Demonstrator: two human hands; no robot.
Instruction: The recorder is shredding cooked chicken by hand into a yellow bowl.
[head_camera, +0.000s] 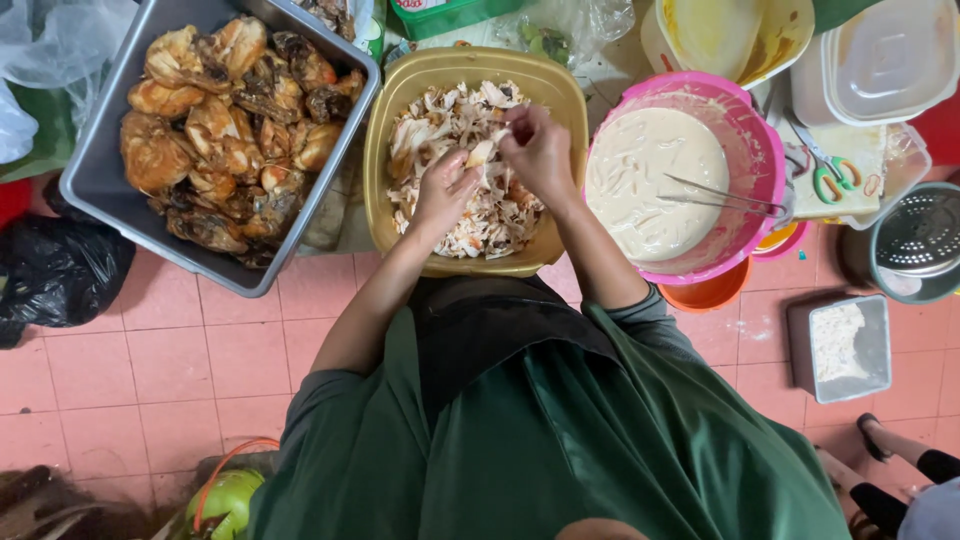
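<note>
My left hand (443, 189) and my right hand (540, 150) are both over a yellow-brown tub (392, 110) full of shredded chicken (450, 130). Between them they pinch one pale piece of chicken meat (484, 152), fingers closed on it from both sides. A grey metal tray (95, 175) of browned cooked chicken pieces (225, 120) sits to the left of the tub. I wear a green apron over a dark top.
A pink bowl (762, 150) of pale batter with a whisk stands right of the tub. Farther right are white lidded containers (890, 60), scissors (832, 175), a metal colander (920, 240) and a small tray of flour (840, 345). Black bag (60, 270) at left. Another person's feet (890, 450) at lower right.
</note>
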